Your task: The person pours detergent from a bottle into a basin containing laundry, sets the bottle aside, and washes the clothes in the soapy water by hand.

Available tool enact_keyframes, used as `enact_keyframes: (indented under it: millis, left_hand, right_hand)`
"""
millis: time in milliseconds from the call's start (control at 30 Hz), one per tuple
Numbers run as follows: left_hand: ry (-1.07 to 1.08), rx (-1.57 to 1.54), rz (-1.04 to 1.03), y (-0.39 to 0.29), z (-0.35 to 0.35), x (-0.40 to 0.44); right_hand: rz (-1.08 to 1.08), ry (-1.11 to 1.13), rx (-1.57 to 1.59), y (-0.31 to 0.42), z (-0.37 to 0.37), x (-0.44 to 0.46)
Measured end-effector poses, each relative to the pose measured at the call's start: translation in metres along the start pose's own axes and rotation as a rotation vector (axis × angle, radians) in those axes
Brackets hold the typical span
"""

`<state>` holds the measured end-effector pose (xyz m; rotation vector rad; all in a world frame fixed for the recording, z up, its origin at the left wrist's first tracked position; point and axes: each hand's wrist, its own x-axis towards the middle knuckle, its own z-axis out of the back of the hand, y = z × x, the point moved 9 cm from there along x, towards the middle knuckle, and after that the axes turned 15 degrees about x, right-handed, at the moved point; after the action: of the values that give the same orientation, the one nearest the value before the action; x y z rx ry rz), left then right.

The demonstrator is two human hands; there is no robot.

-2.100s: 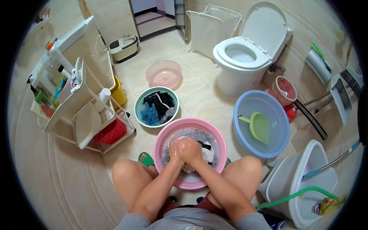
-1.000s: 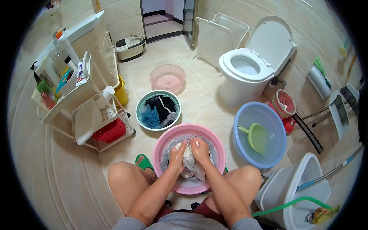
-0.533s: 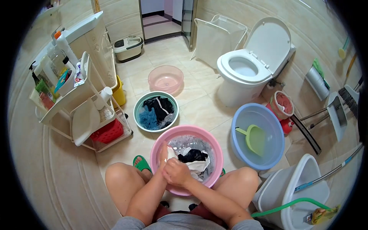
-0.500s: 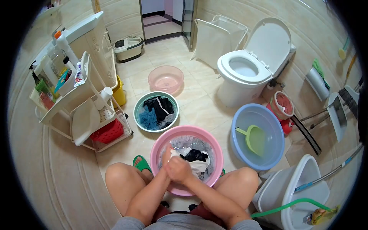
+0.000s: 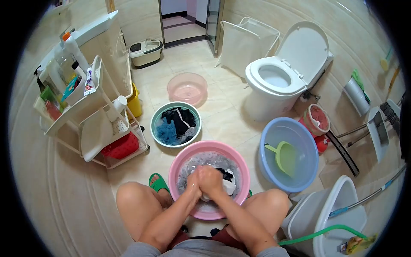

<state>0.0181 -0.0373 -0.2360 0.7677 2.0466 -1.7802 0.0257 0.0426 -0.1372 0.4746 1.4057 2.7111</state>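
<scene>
In front of me stands a pink basin point(image 5: 173, 169) of grey, sudsy water. My left hand point(image 5: 194, 180) and my right hand point(image 5: 210, 178) press together over its middle, fingers closed. A wet white-and-black garment point(image 5: 229, 186) comes out from under my right hand and lies partly in the water. Both hands grip this cloth, though the part between them is hidden by my fingers.
A green basin point(image 5: 153, 128) with dark and blue clothes sits beyond, near a clear pink basin point(image 5: 187, 88). At right, a blue basin point(image 5: 265, 171) holds water and a green scoop point(image 5: 284, 159). A shelf cart point(image 5: 96, 137) stands left, a toilet point(image 5: 265, 100) behind, a white tub point(image 5: 321, 214) right.
My hands have moved slightly right and closed together, covering more of the garment. The white cloth that showed between them is now hidden. The view has shifted slightly.
</scene>
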Motion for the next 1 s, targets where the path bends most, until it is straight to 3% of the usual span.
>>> enact_keyframes:
  millis: [33,100,133,200,233,300,433,600,733,800,867,933,967,1000]
  left_hand:
    - [0.037,-0.26,0.249,0.015,-0.015,-0.006]
    - [0.093,-0.224,0.153,-0.003,-0.023,-0.013]
    - [0.146,-0.192,0.057,-0.021,-0.03,-0.021]
    - [0.124,-0.152,0.015,-0.035,-0.026,-0.022]
    - [0.078,-0.18,-0.009,-0.035,-0.015,-0.014]
    - [0.01,-0.282,0.033,-0.038,0.002,-0.01]
    - [-0.085,-0.374,0.04,-0.022,0.029,0.012]
    - [-0.144,-0.393,-0.003,-0.013,0.059,0.028]
    - [-0.174,-0.483,-0.026,-0.005,0.07,0.039]
    - [-0.258,-0.372,-0.101,-0.007,0.076,0.039]
    - [-0.196,-0.209,-0.069,0.0,0.072,0.042]
    - [-0.134,-0.047,-0.035,0.005,0.062,0.034]
    - [-0.169,0.043,-0.035,0.01,0.057,0.026]
    - [-0.097,-0.102,0.03,0.027,0.044,0.026]
  right_hand:
    - [-0.047,-0.084,-0.001,-0.015,0.014,0.01]
    - [-0.112,-0.234,0.116,-0.047,0.035,0.017]
    - [-0.108,-0.232,0.118,-0.048,0.036,0.018]
    - [-0.36,-0.218,0.455,-0.073,0.028,0.013]
    - [-0.359,-0.213,0.454,-0.071,0.027,0.012]
    - [-0.226,-0.115,0.38,-0.055,0.02,0.013]
    - [-0.242,-0.028,0.453,-0.052,0.011,0.007]
    - [-0.25,0.378,0.438,-0.019,-0.002,-0.001]
    - [-0.08,0.284,0.36,0.003,-0.004,-0.013]
    - [0.082,0.12,0.287,0.041,0.007,-0.025]
    - [0.26,0.168,0.28,0.072,0.0,-0.038]
    - [0.233,0.326,0.116,0.077,-0.018,-0.047]
    - [0.233,0.326,0.117,0.069,-0.021,-0.045]
    - [0.166,0.228,0.057,0.047,-0.021,-0.035]
